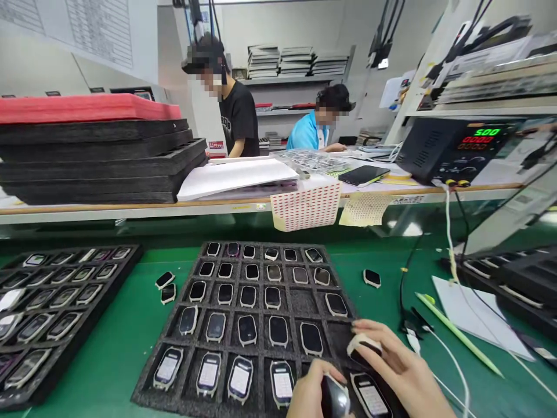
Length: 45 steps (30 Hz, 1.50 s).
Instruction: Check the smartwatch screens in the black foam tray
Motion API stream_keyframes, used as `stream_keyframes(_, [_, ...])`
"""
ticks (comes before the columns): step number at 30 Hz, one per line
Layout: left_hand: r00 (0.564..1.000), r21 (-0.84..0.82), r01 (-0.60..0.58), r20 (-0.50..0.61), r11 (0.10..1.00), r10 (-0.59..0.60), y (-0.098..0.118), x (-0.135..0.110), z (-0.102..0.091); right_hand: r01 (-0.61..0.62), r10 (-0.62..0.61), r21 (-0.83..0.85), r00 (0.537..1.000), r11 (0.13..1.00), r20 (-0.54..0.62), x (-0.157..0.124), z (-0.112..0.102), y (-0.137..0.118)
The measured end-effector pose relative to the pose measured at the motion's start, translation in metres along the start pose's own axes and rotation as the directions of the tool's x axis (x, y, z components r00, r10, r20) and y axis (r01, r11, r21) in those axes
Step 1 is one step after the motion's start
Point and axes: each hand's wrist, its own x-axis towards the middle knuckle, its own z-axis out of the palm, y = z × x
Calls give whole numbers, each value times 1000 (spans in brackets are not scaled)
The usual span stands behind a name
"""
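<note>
A black foam tray (304, 302) lies on the green mat before me, its pockets filled with several small watch bodies. My left hand (311, 392), at the bottom edge, is closed round a dark watch body (335, 397). My right hand (398, 371) pinches a white-edged watch body (363, 345) just over the tray's near right corner. Another watch body with a lit screen (369, 397) lies in the corner pocket under my right hand.
A second filled foam tray (108, 273) lies at the left. Three loose watch bodies rest on the mat, two (165, 286) left of the tray and one (372, 278) right. A green pen (456, 332), paper and cables lie right. Two people work behind the shelf.
</note>
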Motion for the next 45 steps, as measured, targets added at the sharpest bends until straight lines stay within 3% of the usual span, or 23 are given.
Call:
stream_keyframes(3, [1000, -174, 27, 4, 984, -27, 2, -4, -4, -145, 164, 271, 985, 951, -49, -19, 1, -16])
stream_keyframes(5, [999, -282, 47, -6, 958, -51, 4, -6, -6, -244, 271, 354, 962, 903, -28, -29, 5, -27])
stream_keyframes(7, [998, -324, 47, -28, 945, -59, 4, -8, -7, -284, 302, 442, 953, 851, 32, -35, 9, -35])
stream_keyframes(12, [998, -293, 7, -53, 956, -24, 4, -10, -10, -314, 245, 677, 949, 666, 199, -38, 19, -37])
stream_keyframes(18, [999, -246, -1, -40, 969, -9, 1, -15, -12, -279, 169, 723, 960, 633, 222, -38, 17, -18])
stream_keyframes(24, [1000, -216, -6, 7, 976, 8, -3, -16, -10, -309, 99, 782, 947, 541, 305, -43, 14, -11])
stream_keyframes(35, [998, -128, -64, -33, 990, 60, -9, -14, -7, -311, 129, 785, 949, 535, 288, -47, 17, -8])
stream_keyframes(41, [994, -42, -74, 82, 996, 77, -3, -14, -9, -263, 117, 730, 962, 631, 245, -50, 19, -3])
stream_keyframes(45, [994, -41, -84, 73, 996, 87, 3, -14, -8, -236, 135, 719, 971, 654, 196, -51, 20, -6])
